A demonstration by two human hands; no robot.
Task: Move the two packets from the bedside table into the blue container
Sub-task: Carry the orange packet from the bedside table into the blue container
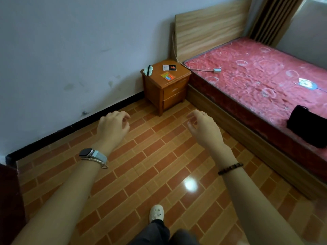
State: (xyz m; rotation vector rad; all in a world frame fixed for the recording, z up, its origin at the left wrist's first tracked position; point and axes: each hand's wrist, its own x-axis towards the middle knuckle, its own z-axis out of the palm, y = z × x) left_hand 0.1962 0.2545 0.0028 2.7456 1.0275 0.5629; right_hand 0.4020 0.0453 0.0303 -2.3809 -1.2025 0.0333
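Left hand (pixel 113 128): fingers loosely curled, holding nothing, well short of the counter (pixel 155 82). On the counter top lie two flat packets, apart: the orange packet (pixel 167 76) nearer the front edge, the white-and-black packet (pixel 169 67) behind it. Both look light, thin and flexible; pinch each by an edge. Right hand (pixel 203 128): fingers half open, holding nothing. The blue container is not visible.

Bedside table (pixel 165 89) far centre, against wall, bed (pixel 256 82) touching its right. On tabletop: two packets (pixel 167 76) (pixel 169 67) near/far, small object (pixel 148 70) at left.
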